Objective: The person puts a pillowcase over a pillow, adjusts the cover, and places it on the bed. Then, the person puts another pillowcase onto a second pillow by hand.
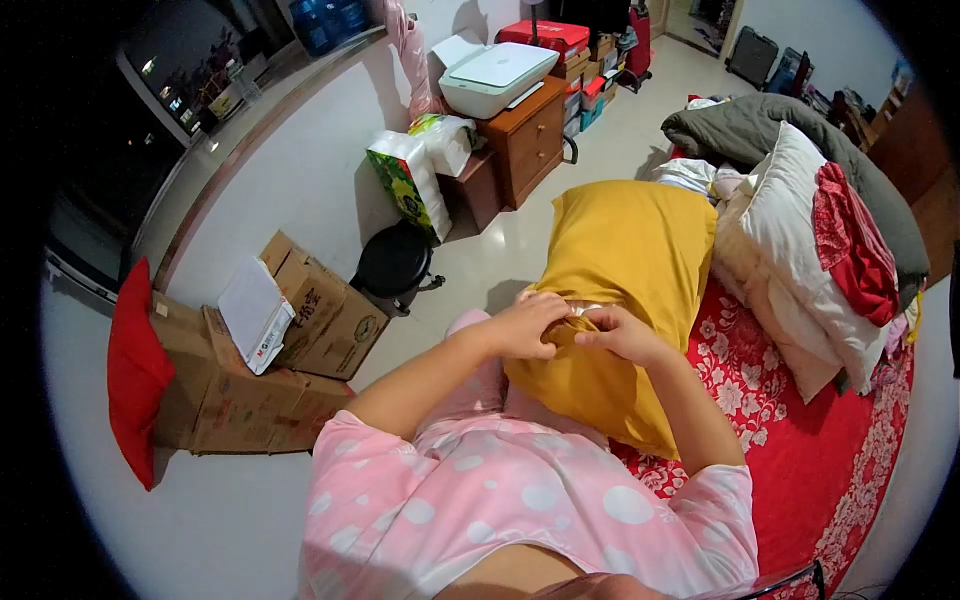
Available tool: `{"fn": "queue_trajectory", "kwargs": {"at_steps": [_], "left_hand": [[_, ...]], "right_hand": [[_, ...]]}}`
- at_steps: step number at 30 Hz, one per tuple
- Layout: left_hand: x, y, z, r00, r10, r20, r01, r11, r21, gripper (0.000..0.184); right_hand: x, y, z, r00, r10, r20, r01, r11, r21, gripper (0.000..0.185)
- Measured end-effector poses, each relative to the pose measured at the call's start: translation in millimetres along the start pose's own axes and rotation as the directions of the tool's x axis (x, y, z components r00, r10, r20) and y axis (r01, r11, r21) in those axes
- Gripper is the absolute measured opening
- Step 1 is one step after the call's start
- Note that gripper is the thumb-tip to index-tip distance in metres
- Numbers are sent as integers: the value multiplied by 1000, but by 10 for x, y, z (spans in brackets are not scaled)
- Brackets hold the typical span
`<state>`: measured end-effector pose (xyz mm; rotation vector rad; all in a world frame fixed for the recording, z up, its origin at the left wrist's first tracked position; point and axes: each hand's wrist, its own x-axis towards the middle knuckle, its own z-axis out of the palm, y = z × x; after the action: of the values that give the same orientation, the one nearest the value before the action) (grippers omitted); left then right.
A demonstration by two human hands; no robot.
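Fingers of the left hand (530,325) and right hand (622,336) are pinched narrow on the folds of the yellow pillowcase (630,240), white material (592,309) showing beside them. The pillowcase lies partly over the near edge of the bed (735,385); on the bed rests a white pillow (790,250) bearing red cloth (850,245).

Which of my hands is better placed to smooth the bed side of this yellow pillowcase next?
Probably your right hand: it's on the side nearer the red floral bedspread, and its forearm reaches in from there. Your left hand holds the yellow pillowcase farther over and would need to cross.
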<state>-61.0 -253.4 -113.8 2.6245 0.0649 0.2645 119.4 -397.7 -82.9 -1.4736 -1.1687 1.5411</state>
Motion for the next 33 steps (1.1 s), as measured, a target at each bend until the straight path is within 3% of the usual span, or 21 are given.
{"fn": "queue_trajectory", "kwargs": {"at_steps": [3,4,7,8,11,12,15,16,18,21,22,24,26,27,30,33], "left_hand": [[194,-3,-207,977,-119,174,128,991,-41,26],[223,-17,-258,991,-105,87,106,994,-12,16],[303,-24,-291,997,-71,-19,69,994,-89,14],[337,4,-272,996,-57,-67,49,993,-107,13],[471,210,-164,987,-15,-159,-8,989,-145,13],[514,310,-172,987,-1,-160,-23,989,-148,13],[658,279,-111,960,-71,-270,31,988,-148,14],[726,206,-112,954,-119,-273,83,986,-141,14],[828,77,-59,942,-208,-265,175,974,-144,16],[955,-54,170,932,-216,-291,220,975,-19,17],[985,-69,246,937,-219,-272,237,971,36,17],[1053,-71,372,947,-221,-235,259,955,145,18],[1105,93,296,954,-285,-95,298,936,186,19],[1123,167,249,948,-317,-28,316,925,211,20],[994,299,266,985,-174,-2,174,983,57,22],[833,187,376,985,-149,84,136,980,149,23]], "right_hand": [[32,139,-55,962,-264,-73,256,961,-103,32],[26,121,-62,986,-158,-48,153,983,-101,34],[29,140,55,951,-292,-104,253,925,-285,35],[8,96,24,993,-117,-14,106,940,-324,44],[105,296,45,994,-12,-105,-45,850,-526,55],[90,276,24,988,83,-131,-136,867,-480,63],[-69,215,-19,975,75,-207,-153,906,-394,51],[-91,284,-45,967,-13,-253,-70,947,-313,47],[-127,452,-126,918,-169,-360,118,980,-160,37],[-242,405,-338,830,-137,-540,-195,837,-512,25],[-283,444,-356,737,-292,-610,-184,781,-596,23],[-293,652,-559,654,-318,-687,-238,774,-586,22],[-309,824,-681,561,-396,-727,-251,755,-605,23],[-319,858,-705,603,-357,-714,-208,793,-573,23],[-359,936,-663,754,-213,-621,-63,918,-391,28],[-586,851,-586,899,70,-433,-262,877,-402,33]]}}
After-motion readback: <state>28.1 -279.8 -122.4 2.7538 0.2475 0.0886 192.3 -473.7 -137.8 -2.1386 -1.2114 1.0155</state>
